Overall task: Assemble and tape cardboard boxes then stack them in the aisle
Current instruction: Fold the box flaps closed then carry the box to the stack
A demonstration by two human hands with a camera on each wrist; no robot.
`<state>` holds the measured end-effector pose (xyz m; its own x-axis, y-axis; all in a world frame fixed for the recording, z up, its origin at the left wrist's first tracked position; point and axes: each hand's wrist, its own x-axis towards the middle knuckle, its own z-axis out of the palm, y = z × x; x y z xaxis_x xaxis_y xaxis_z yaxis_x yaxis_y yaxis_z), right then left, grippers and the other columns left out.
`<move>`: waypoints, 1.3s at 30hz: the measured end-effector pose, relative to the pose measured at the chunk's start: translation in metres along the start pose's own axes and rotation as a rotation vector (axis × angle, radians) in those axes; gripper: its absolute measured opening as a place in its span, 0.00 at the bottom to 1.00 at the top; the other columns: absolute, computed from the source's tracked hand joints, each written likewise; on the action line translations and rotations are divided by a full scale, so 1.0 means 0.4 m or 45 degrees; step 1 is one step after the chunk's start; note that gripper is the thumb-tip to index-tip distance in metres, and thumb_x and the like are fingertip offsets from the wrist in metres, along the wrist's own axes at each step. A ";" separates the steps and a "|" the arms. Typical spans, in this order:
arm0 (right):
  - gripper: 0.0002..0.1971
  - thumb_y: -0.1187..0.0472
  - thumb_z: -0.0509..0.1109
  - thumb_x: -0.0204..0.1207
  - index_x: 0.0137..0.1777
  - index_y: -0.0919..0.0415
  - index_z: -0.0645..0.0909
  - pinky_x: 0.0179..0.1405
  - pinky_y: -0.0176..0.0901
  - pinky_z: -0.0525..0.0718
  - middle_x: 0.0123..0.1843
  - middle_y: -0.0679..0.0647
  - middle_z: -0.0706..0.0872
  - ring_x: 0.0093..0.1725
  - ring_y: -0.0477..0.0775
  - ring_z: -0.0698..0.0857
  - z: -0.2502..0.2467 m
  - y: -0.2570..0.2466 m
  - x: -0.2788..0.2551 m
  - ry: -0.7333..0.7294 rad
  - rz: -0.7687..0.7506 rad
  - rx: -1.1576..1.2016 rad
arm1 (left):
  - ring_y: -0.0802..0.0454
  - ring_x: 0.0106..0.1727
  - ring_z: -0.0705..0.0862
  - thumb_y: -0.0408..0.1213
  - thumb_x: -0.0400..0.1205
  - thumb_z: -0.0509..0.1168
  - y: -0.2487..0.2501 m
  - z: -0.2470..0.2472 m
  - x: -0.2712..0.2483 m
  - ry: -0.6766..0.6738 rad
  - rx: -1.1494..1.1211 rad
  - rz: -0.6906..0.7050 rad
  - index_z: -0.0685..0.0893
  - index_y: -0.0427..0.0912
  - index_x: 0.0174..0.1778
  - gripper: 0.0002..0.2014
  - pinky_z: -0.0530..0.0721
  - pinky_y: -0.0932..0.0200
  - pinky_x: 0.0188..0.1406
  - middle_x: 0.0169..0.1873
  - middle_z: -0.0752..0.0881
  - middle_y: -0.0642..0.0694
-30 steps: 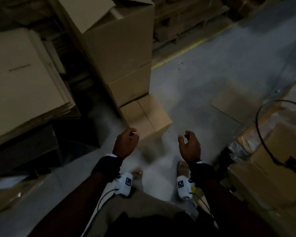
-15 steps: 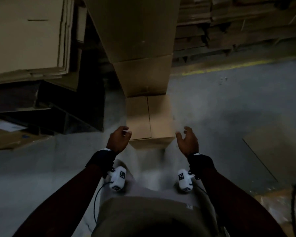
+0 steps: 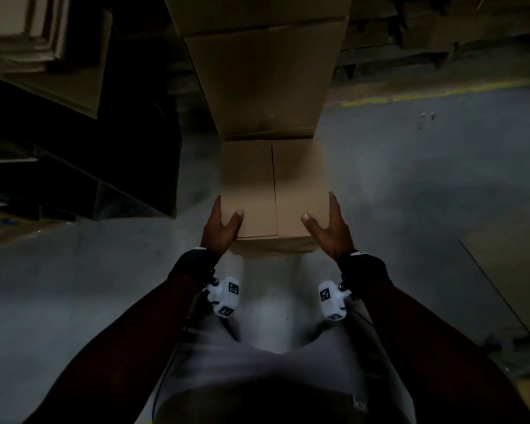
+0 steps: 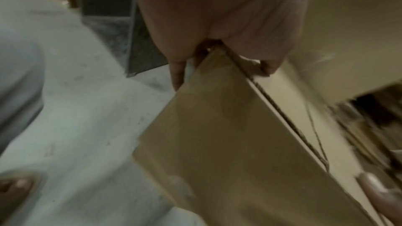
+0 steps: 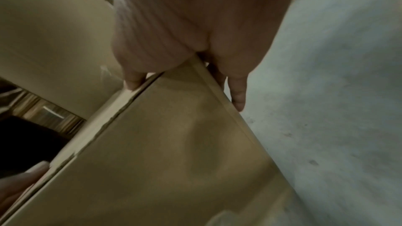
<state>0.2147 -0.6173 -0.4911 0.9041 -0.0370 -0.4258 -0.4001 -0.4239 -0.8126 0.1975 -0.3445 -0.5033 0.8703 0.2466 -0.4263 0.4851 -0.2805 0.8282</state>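
Upper left of the head view: flattened cardboard (image 3: 28, 32) stacked, likely stock for later boxes. Centre: left hand (image 3: 219, 229) clamped on the small box (image 3: 273, 191) at its near left corner, thumb on top, fingers down the side. Box low against the tall stack (image 3: 263, 78), seemingly for lifting. Right hand (image 3: 329, 231) mirrored on the near right corner, thumb on top.

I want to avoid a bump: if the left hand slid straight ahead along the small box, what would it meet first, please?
Likely the tall stack of boxes just beyond the small box the left hand holds; depth is unclear.
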 end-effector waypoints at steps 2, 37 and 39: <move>0.47 0.45 0.76 0.80 0.91 0.50 0.50 0.73 0.35 0.65 0.87 0.49 0.66 0.79 0.44 0.67 -0.025 -0.042 -0.048 0.019 0.013 0.045 | 0.49 0.72 0.80 0.52 0.85 0.68 0.045 -0.026 -0.041 -0.007 0.014 0.014 0.66 0.52 0.85 0.33 0.78 0.48 0.75 0.74 0.80 0.48; 0.49 0.56 0.79 0.78 0.89 0.40 0.49 0.67 0.28 0.72 0.71 0.29 0.69 0.72 0.36 0.71 0.656 -0.885 -0.795 -1.164 -0.499 -0.268 | 0.45 0.82 0.69 0.63 0.79 0.69 0.017 -0.963 -1.089 1.066 -0.376 -0.485 0.45 0.61 0.89 0.49 0.70 0.47 0.79 0.85 0.64 0.51; 0.48 0.58 0.78 0.79 0.88 0.38 0.48 0.59 0.16 0.71 0.67 0.20 0.67 0.66 0.26 0.74 0.746 -0.925 -0.824 -1.216 -0.526 -0.259 | 0.45 0.82 0.69 0.63 0.79 0.69 -0.013 -1.046 -1.103 1.104 -0.397 -0.481 0.45 0.61 0.89 0.49 0.70 0.48 0.79 0.85 0.64 0.50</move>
<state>0.0201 -0.1781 -0.1688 0.4352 0.8337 -0.3399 0.0240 -0.3882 -0.9213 -0.2246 -0.0637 -0.1673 0.2397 0.8970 -0.3714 0.5655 0.1820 0.8044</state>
